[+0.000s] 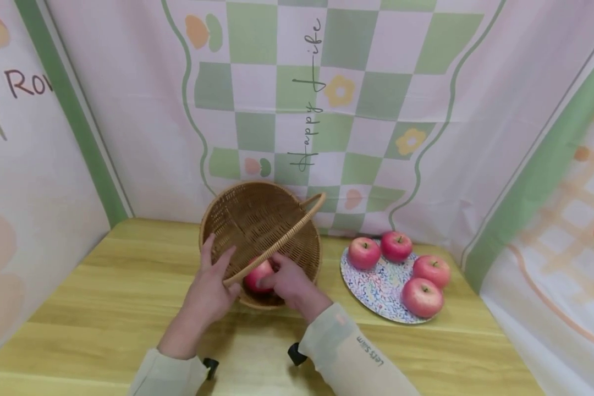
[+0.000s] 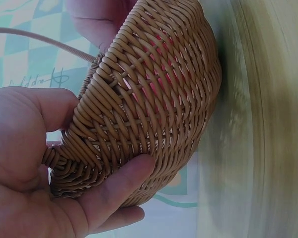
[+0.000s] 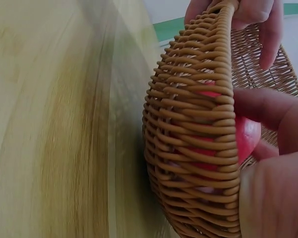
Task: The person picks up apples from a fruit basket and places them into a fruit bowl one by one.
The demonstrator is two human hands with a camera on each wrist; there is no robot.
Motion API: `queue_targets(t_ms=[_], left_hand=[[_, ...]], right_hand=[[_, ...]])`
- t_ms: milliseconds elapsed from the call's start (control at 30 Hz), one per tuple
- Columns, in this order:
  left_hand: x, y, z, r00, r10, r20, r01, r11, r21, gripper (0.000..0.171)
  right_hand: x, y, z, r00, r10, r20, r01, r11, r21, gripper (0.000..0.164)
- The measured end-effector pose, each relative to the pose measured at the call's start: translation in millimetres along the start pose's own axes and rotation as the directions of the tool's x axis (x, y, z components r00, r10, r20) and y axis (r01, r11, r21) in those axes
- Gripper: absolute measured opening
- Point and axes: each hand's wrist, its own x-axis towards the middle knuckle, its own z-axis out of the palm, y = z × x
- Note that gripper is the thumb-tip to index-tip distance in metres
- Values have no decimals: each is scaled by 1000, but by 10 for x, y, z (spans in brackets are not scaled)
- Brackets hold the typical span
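A brown wicker basket (image 1: 257, 206) with an arched handle (image 1: 292, 230) leans toward me, its mouth facing me. My left hand (image 1: 205, 291) grips the rim near the handle's base; in the left wrist view its thumb (image 2: 57, 110) is at the rim and its other fingers lie along the outer weave. Inside the basket's lower front, my right hand (image 1: 297, 283) holds a red apple (image 1: 258, 276) between thumb and fingers. Through the weave and past the rim, the right wrist view shows part of this apple (image 3: 248, 134); the weave and my fingers hide the rest.
Right of the basket, a speckled plate (image 1: 371, 286) carries several red apples (image 1: 422, 297) around its edge. Everything stands on a wood-grain table (image 1: 128, 286). Behind rises a printed cloth (image 1: 326, 49), with more cloth panels at both sides.
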Motion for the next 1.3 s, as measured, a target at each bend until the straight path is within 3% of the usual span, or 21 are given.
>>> queue_targets(t_ms=[333,700,900,1100,1300], left_hand=[[-1,-2,-23,1000,12,3,-12,1000,5,79],[-5,-14,-25,999,32,-27,-32,999,21,76],[10,-22,0,999,35,-32,-34,999,33,77],[15,-32,15,998,42,-43,-41,999,36,77],[8,-50,16,998,17,-62,-16,1000,9,70]], right_hand=[[-52,-29,8,985,-69,161,98,980,-176,56],[-43,-22,37,959,-170,225,227,939,-258,55],[-54,1,32,964,-200,174,238,941,-239,55],[-38,38,2,967,-238,88,248,962,-119,52],[-59,-6,-30,958,-282,-40,274,950,-151,58]])
